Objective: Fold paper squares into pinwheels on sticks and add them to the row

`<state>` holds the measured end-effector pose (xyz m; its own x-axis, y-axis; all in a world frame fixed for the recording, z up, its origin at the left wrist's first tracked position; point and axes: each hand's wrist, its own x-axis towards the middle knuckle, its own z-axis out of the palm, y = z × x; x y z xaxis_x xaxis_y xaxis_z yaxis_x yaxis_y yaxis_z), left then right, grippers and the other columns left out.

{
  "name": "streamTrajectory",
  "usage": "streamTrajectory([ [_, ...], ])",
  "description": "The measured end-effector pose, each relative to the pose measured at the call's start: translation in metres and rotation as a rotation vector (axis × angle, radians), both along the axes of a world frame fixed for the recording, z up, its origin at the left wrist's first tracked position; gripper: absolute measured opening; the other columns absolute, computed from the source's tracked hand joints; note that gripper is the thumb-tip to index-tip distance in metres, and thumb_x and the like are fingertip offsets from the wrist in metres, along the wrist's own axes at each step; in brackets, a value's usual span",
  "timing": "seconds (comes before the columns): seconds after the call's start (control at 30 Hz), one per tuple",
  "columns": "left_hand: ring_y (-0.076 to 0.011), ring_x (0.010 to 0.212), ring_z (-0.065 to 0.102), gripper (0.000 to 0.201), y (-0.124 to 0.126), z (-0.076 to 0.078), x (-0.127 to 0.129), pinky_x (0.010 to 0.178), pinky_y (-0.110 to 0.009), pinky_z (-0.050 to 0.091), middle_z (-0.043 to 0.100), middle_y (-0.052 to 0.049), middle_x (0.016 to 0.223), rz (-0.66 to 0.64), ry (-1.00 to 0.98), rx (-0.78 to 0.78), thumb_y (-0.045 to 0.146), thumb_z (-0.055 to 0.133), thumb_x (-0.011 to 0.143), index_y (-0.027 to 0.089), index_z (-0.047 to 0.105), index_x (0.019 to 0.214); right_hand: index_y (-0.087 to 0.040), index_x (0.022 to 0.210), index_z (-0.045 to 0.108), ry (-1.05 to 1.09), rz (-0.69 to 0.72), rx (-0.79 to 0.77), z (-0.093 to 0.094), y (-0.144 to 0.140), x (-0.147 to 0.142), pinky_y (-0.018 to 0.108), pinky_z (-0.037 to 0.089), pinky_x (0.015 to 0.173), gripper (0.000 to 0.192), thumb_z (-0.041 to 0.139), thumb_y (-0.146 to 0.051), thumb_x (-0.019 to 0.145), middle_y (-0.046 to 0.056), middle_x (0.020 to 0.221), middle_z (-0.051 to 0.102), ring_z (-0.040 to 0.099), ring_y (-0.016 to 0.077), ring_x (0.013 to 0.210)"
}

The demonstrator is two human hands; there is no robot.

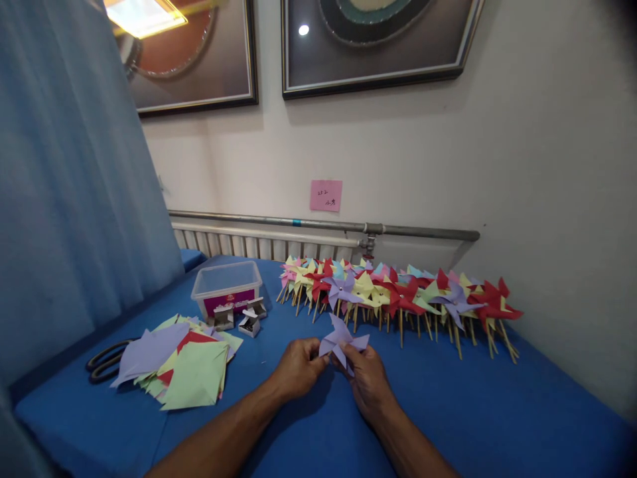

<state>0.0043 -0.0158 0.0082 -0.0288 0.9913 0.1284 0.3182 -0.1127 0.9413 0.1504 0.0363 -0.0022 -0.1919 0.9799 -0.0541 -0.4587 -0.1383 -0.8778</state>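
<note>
A purple paper pinwheel (342, 339) is held just above the blue table (448, 411), near its middle. My left hand (297, 367) pinches its left side and my right hand (367, 377) grips its lower right part. No stick shows on this pinwheel. Behind it, a long row of finished pinwheels (398, 295) in red, yellow, green, purple and pink lies on wooden sticks along the wall.
A stack of coloured paper squares (179, 362) lies at the left, with black scissors (104, 362) beside it. A clear plastic box (227, 287) and small open cardboard boxes (239, 317) sit behind the stack. A blue curtain (64, 199) hangs left; a radiator pipe (323, 224) runs along the wall.
</note>
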Motion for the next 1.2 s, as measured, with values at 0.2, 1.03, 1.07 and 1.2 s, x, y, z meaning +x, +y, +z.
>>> streamTrajectory([
  [0.2, -0.0091, 0.055, 0.036, 0.031, 0.003, -0.003, -0.003, 0.053, -0.023, 0.027, 0.044, 0.005, 0.057, -0.003, -0.034, -0.095, 0.045, 0.068, 0.077, 0.018, 0.055, 0.066, -0.019, 0.079, 0.071, -0.038, -0.094, 0.024, -0.003, 0.011, 0.007, 0.029, 0.051, 0.061, 0.037, 0.092, -0.038, 0.056, -0.001, 0.067, 0.073, 0.065, 0.0184, 0.060],
  [1.03, -0.0070, 0.040, 0.042, 0.043, 0.009, 0.011, -0.001, 0.045, -0.022, 0.028, 0.052, 0.005, 0.048, 0.233, -0.444, -0.088, 0.050, 0.081, 0.054, 0.017, 0.057, 0.067, -0.022, 0.068, 0.065, -0.654, 0.108, 0.430, 0.004, -0.027, -0.008, 0.026, 0.032, 0.053, 0.018, 0.065, -0.034, 0.081, -0.004, 0.057, 0.059, 0.048, 0.0134, 0.054],
  [1.07, -0.0070, 0.040, 0.042, 0.043, 0.009, 0.011, 0.000, 0.045, -0.022, 0.028, 0.052, 0.005, 0.048, 0.228, -0.447, -0.084, 0.050, 0.081, 0.054, 0.017, 0.057, 0.066, -0.022, 0.068, 0.065, -0.657, 0.104, 0.432, 0.004, -0.027, -0.008, 0.026, 0.032, 0.053, 0.017, 0.065, -0.034, 0.081, -0.004, 0.057, 0.060, 0.048, 0.0134, 0.054],
  [1.2, -0.0075, 0.042, 0.043, 0.044, 0.008, 0.011, 0.002, 0.046, -0.022, 0.030, 0.052, 0.005, 0.048, 0.211, -0.448, -0.060, 0.051, 0.082, 0.053, 0.017, 0.057, 0.065, -0.023, 0.067, 0.066, -0.658, 0.068, 0.424, 0.000, -0.027, -0.011, 0.025, 0.031, 0.054, 0.017, 0.068, -0.034, 0.078, -0.003, 0.058, 0.063, 0.050, 0.0139, 0.053],
])
